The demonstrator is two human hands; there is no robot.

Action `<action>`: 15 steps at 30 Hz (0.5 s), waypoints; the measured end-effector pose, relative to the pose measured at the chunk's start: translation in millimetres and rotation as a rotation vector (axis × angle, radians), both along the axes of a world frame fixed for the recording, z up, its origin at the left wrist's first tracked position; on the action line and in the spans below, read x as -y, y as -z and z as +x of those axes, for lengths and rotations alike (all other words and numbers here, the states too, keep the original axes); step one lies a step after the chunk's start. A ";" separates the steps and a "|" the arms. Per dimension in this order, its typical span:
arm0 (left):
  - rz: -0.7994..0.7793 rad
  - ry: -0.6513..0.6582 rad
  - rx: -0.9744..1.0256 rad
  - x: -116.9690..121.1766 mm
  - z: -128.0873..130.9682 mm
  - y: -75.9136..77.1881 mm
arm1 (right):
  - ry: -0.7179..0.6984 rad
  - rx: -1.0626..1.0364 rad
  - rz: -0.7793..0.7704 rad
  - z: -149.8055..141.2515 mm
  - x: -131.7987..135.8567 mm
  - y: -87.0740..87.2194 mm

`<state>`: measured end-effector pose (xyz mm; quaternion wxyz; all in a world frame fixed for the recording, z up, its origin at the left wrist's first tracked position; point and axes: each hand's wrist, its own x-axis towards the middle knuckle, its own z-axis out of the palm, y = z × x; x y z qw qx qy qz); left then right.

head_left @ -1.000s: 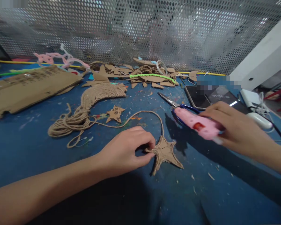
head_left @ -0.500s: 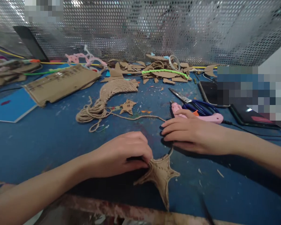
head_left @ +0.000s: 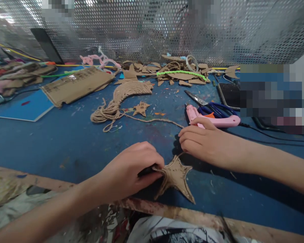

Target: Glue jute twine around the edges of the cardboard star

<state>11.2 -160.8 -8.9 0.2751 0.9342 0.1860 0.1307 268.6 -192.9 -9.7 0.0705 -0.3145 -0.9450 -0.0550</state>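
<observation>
My left hand (head_left: 131,170) pinches one arm of a cardboard star (head_left: 176,175) wrapped in twine, near the table's front edge. My right hand (head_left: 201,143) lies just above the star, fingers curled around the twine strand (head_left: 154,120) that runs from the star to a loose coil of twine (head_left: 102,114). A pink glue gun (head_left: 212,119) lies on the table right behind my right hand, untouched.
Blue-handled scissors (head_left: 207,106) lie by the glue gun. A small cardboard star (head_left: 141,108), a twine-wrapped crescent (head_left: 131,89), cardboard scraps (head_left: 177,76), a large cardboard sheet (head_left: 76,84) and a dark tablet (head_left: 229,94) sit further back. Perforated metal mesh (head_left: 152,30) walls the rear.
My right hand put down the glue gun and moved left onto the twine by the star. The star slid toward the table's front edge with my left hand.
</observation>
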 end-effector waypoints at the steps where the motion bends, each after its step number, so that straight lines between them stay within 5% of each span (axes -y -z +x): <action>1: 0.013 -0.023 0.001 5.3 0.3 1.1 | 0.003 0.010 -0.006 -0.3 1.2 0.5; 15: 0.189 -0.241 0.147 69.9 20.6 9.2 | 0.028 0.068 0.063 -1.6 7.0 -1.3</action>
